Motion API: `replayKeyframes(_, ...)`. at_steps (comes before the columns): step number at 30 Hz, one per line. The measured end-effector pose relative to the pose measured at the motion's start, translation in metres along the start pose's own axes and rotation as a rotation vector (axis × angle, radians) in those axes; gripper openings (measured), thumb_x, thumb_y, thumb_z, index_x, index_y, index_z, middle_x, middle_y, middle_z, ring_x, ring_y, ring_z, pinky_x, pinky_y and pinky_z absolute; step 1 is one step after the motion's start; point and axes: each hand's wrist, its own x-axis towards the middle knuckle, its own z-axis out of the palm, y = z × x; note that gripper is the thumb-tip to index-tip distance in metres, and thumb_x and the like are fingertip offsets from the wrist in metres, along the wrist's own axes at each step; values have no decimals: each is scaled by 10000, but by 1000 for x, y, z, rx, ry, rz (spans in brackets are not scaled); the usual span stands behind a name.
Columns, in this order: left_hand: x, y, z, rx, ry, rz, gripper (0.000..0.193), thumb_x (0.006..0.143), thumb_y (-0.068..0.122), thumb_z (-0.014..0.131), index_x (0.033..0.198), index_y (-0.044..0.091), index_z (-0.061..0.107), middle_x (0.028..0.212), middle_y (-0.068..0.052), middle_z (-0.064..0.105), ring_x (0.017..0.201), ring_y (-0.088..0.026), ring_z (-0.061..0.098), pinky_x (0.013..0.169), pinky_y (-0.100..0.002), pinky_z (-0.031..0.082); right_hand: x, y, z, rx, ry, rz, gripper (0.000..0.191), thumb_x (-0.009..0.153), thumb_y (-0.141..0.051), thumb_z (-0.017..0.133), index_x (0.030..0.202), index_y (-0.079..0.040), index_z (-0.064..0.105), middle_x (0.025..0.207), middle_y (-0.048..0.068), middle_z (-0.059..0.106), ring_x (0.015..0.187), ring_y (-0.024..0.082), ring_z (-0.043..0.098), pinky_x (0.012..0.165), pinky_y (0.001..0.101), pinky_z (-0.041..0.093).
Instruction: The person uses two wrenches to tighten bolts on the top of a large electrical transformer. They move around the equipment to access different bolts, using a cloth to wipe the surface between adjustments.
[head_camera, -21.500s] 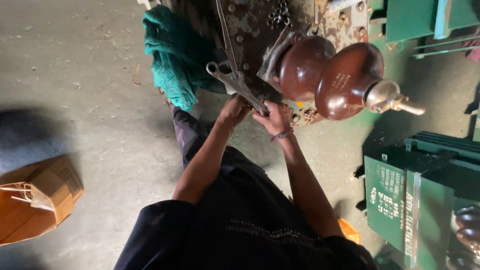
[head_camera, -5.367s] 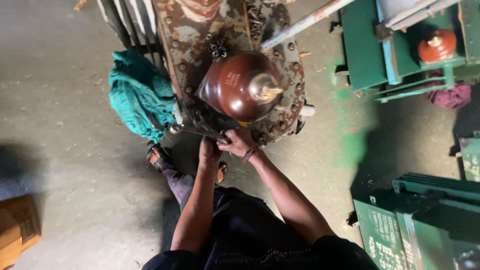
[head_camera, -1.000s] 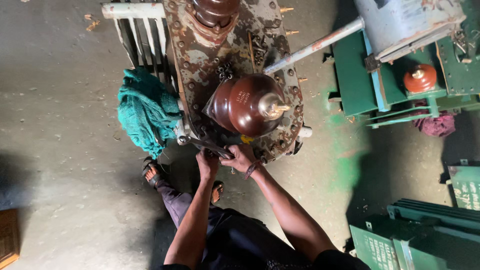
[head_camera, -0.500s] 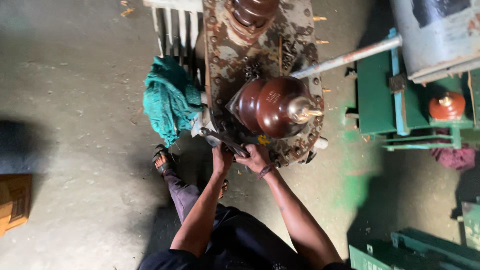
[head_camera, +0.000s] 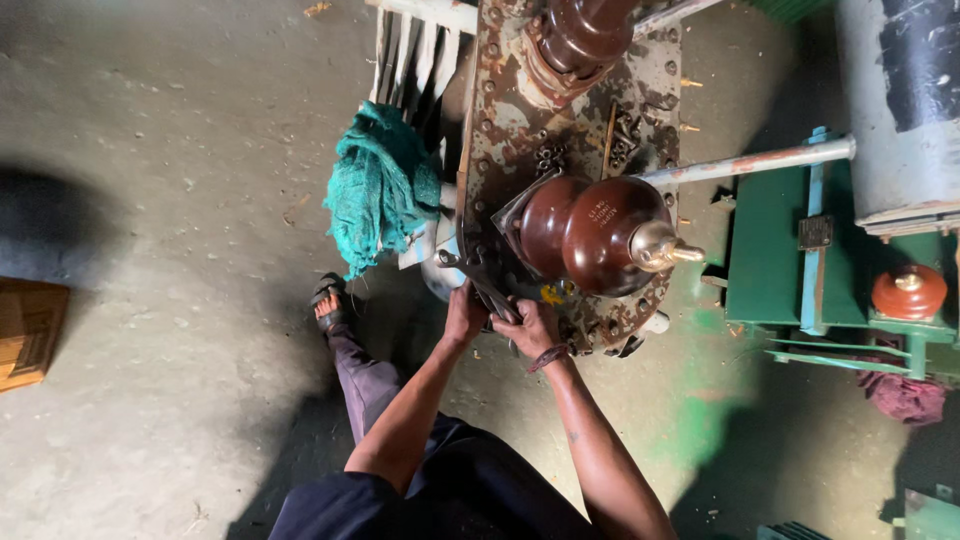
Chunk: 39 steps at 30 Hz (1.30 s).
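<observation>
A rusty metal cover plate (head_camera: 500, 130) carries a brown porcelain insulator (head_camera: 590, 232) with a metal tip and a second brown insulator (head_camera: 580, 35) farther back. A steel wrench (head_camera: 478, 282) lies along the plate's near edge beneath the big insulator. My left hand (head_camera: 465, 315) grips the wrench on the left. My right hand (head_camera: 530, 325), with a band at the wrist, grips it just to the right. Both hands sit close together at the plate's near corner.
A teal cloth (head_camera: 380, 190) hangs over white cooling fins (head_camera: 410, 50) left of the plate. A grey pipe (head_camera: 750, 162) runs right toward a green metal frame (head_camera: 790, 270) with an orange insulator (head_camera: 908, 292). A cardboard box (head_camera: 30, 330) sits far left. My sandalled foot (head_camera: 328, 300) rests on the concrete.
The view has shifted, so the plate and insulators now sit higher and more to the right. Both hands stay on the wrench at the plate's near edge.
</observation>
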Motion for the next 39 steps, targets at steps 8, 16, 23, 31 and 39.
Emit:
replayKeyframes(8, -2, -11, 16, 124, 61, -80, 258, 887, 74, 714, 1122, 20, 624, 926, -240, 738, 956, -442, 697, 724, -457, 554, -1, -11, -3, 93, -42, -1, 296, 793, -261, 841, 700, -89, 619, 559, -30, 512, 535, 52, 467, 502, 290, 416)
replayKeyframes(16, -9, 7, 9, 12, 30, -67, 296, 836, 62, 717, 1117, 32, 628, 907, -231, 745, 946, -400, 750, 703, -435, 581, 0, -9, 0, -14, -23, 31, 357, 781, -269, 870, 662, -82, 590, 538, -30, 509, 520, 60, 474, 508, 280, 422)
replayKeyframes(23, -8, -2, 8, -445, 11, -256, 439, 847, -45, 639, 1273, 46, 586, 1065, -178, 725, 992, -280, 702, 813, -382, 578, 0, -5, 2, 124, -28, -44, 359, 790, -307, 838, 681, -103, 564, 580, -13, 488, 558, 62, 450, 518, 291, 409)
replayKeyframes(31, -6, -25, 22, -1194, -17, -701, 177, 1068, 80, 520, 1181, -23, 608, 1037, -139, 700, 904, -266, 696, 801, -389, 591, -3, -2, -2, 34, -21, -20, 344, 788, -317, 832, 677, -98, 592, 558, -3, 524, 538, 63, 485, 516, 300, 420)
replayKeyframes(39, -3, -19, 18, -1588, -329, -603, 253, 1176, 184, 498, 1120, -14, 646, 993, -123, 681, 926, -262, 668, 882, -407, 578, -5, 4, 0, -4, 25, 14, 407, 760, -364, 863, 644, -77, 599, 556, 14, 568, 521, 73, 515, 520, 300, 451)
